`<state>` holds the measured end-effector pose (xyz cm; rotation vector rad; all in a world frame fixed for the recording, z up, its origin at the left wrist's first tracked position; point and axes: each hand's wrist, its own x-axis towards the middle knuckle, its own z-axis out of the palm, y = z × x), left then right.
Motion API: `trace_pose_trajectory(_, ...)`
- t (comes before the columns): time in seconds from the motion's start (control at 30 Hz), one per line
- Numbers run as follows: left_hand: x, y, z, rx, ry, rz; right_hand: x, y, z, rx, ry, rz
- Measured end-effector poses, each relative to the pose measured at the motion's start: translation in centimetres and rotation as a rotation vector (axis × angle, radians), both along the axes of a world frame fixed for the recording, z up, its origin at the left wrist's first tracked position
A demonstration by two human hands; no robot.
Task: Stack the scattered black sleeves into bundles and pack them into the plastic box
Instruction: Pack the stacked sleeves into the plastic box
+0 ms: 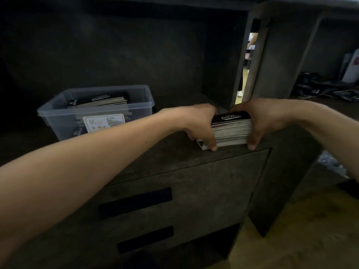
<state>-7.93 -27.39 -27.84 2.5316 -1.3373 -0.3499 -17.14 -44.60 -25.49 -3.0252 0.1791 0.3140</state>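
One dark, stone-patterned cabinet is filling most of the view, and its top is serving as the surface (pixel 174 152). Two drawer fronts (pixel 194 191) are showing below it, each with one black handle slot (pixel 136 202). One translucent plastic box (pixel 58 115) is standing on the left of the surface, well apart from the hands, and it is carrying one white label (pixel 104 123) on its near wall. One bundle of black sleeves (pixel 101 100) is lying inside the box, leaning with its right end raised. One second, thicker stack of black sleeves (pixel 231 131) is sitting near the right front corner of the surface. Two bare hands are gripping it: the left hand (pixel 200 123) is curling round its left side and the right hand (pixel 266 119) round its right side, with thumbs down at its base. One loose sleeve (pixel 201 144) is peeking out under the left hand, mostly hidden.

The gripped stack is lying flat with its black printed face up and its layered pale edges facing the camera. Its white lettering is running across from one hand to the other; foreshortening is hiding which side is the longer. The boxed bundle is running lengthwise along the box.

The room is dim. A narrow gap (pixel 246 65) in the back panel is letting in bright light, dark clutter (pixel 326 88) is lying on a neighbouring shelf to the right, and a wooden floor (pixel 301 239) is showing at lower right.
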Motion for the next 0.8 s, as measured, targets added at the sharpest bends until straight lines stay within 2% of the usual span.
trace_pose_trajectory(0.13, 0.0, 0.2, 0.6, 0.030, 0.138, 0.037, -0.2, -0.3, 0.2, 0.097, -0.026, 0.030)
trace_pose_trajectory(0.47, -0.8, 0.1, 0.5, 0.033, 0.080, 0.049, 0.6, 1.2, 0.1, 0.021, 0.032, 0.030)
trace_pose_trajectory(0.63, -0.7, 1.2, 0.2, 0.011, 0.066, 0.032, 0.2, 1.8, 0.1, 0.029, 0.010, 0.071)
trace_pose_trajectory(0.8, -0.2, 2.4, 0.4, 0.034, -0.029, 0.042, 0.6, 3.1, -0.1, 0.087, -0.004, 0.092)
